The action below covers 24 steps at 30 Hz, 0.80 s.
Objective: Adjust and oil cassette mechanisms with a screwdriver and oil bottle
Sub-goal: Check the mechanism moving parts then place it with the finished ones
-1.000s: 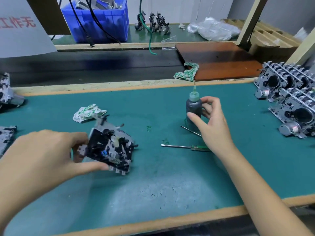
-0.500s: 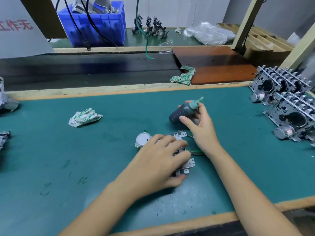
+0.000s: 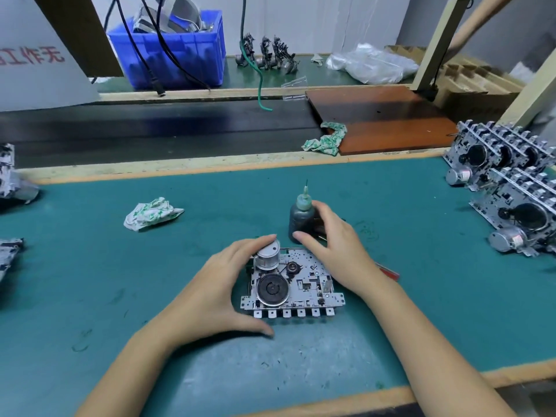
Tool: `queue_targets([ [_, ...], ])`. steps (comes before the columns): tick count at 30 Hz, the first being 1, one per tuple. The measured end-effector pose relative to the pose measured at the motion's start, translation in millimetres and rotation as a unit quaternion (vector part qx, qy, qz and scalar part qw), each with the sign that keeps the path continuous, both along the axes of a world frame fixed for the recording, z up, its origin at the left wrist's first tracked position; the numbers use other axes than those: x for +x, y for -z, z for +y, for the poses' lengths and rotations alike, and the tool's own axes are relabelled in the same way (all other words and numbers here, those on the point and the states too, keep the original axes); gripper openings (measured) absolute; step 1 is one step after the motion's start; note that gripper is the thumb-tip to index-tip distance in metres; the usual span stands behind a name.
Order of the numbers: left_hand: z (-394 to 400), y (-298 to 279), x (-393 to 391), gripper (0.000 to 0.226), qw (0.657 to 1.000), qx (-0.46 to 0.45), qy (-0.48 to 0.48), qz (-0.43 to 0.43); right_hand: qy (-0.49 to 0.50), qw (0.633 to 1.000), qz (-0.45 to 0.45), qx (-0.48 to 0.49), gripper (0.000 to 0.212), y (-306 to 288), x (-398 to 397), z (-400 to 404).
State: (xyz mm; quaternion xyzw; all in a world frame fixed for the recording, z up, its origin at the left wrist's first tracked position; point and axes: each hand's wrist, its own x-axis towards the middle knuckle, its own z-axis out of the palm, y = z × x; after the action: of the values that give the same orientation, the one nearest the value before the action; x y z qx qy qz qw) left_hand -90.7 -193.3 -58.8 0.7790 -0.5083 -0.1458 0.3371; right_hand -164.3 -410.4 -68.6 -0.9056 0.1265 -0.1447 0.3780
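Cassette mechanism (image 3: 293, 284) lies flat on the green mat (image 3: 421, 296), near the front edge and in the middle, flywheel and motor side up, which I judge is how I want it so the oiling points face me. From the head view, my left hand (image 3: 216, 293) cups its left side, fingers curled over the motor can at the far-left corner and thumb along the near edge, steadying it against sliding. My right hand (image 3: 334, 251) is just beyond the mechanism's far-right corner, fingers curved round the oil bottle (image 3: 301, 219), which stands upright on the mat with its needle tip pointing up; whether it is squeezed firmly I cannot tell. A red-handled screwdriver (image 3: 389, 270) peeks from under my right wrist, within reach. Crumpled rags (image 3: 150, 212) lie far left, and racked mechanisms (image 3: 511, 188) wait at right.
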Motion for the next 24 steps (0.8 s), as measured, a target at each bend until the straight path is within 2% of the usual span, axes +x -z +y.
queue_targets([
  [5,-2,5,-4,0.105,0.999,-0.031,-0.015,0.020,0.028,0.999,-0.031,0.005,0.044,-5,-10,5],
  [8,1,6,-6,0.104,0.999,-0.029,-0.033,0.000,0.106,0.991,-0.071,-0.042,0.028,-20,-21,9],
  [9,1,6,-7,0.106,0.999,-0.020,-0.041,-0.011,0.150,0.985,-0.069,-0.057,0.020,-27,-27,10],
  [11,2,5,-9,0.107,0.997,-0.003,-0.054,-0.051,0.217,0.975,0.022,-0.050,0.032,-39,-45,14],
  [13,2,5,-11,0.092,0.994,-0.025,-0.083,-0.071,0.193,0.965,0.173,-0.045,0.051,-47,-63,30],
  [15,1,5,-11,0.059,0.986,-0.079,-0.123,-0.074,0.142,0.956,0.255,-0.035,0.059,-47,-78,48],
  [18,2,4,-11,0.035,0.983,-0.097,-0.131,-0.086,0.085,0.957,0.273,0.051,0.055,-40,-87,70],
  [22,4,3,-15,0.029,0.984,-0.101,-0.095,-0.113,0.092,0.956,0.220,0.169,0.043,-29,-85,77],
  [24,3,2,-17,0.028,0.983,-0.111,-0.098,-0.112,0.104,0.955,0.194,0.198,0.038,-26,-84,77],
])
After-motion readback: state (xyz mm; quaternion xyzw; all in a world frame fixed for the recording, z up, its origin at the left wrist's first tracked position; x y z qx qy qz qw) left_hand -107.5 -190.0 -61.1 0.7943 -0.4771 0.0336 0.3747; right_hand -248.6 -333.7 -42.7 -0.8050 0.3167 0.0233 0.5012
